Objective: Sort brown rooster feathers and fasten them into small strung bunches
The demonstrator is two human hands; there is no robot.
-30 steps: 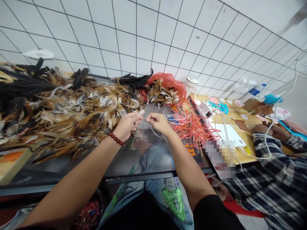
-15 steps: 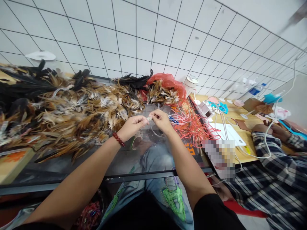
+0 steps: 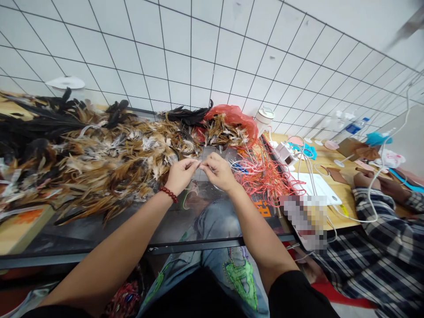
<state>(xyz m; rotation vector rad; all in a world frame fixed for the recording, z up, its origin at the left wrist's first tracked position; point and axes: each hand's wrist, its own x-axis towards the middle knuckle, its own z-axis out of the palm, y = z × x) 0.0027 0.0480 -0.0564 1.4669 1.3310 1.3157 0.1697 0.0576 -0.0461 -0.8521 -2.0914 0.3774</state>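
Note:
My left hand (image 3: 181, 174), with a beaded bracelet (image 3: 168, 194) at its wrist, is closed in a pinch. Its fingertips meet those of my right hand (image 3: 218, 171), also pinched, above the glass tabletop (image 3: 172, 223). Whatever sits between the fingertips is too small to make out. Just left of my hands spreads a big heap of brown and white feathers (image 3: 126, 163). Close by on the right lies a tangle of red cords (image 3: 268, 179). Behind my hands, a smaller bunch of feathers (image 3: 223, 132) rests in a red plastic bag (image 3: 236, 115).
A white lidded cup (image 3: 264, 118) stands against the tiled wall. On the wooden table (image 3: 346, 216) at right are a white flat device (image 3: 314, 187), cables and a bottle (image 3: 356, 126). A co-worker's plaid sleeve (image 3: 374, 205) is at far right. Black feathers (image 3: 39, 121) lie far left.
My hands have drawn slightly closer together, fingertips now meeting. The pale bit that showed between them is no longer visible. The view has shifted a little.

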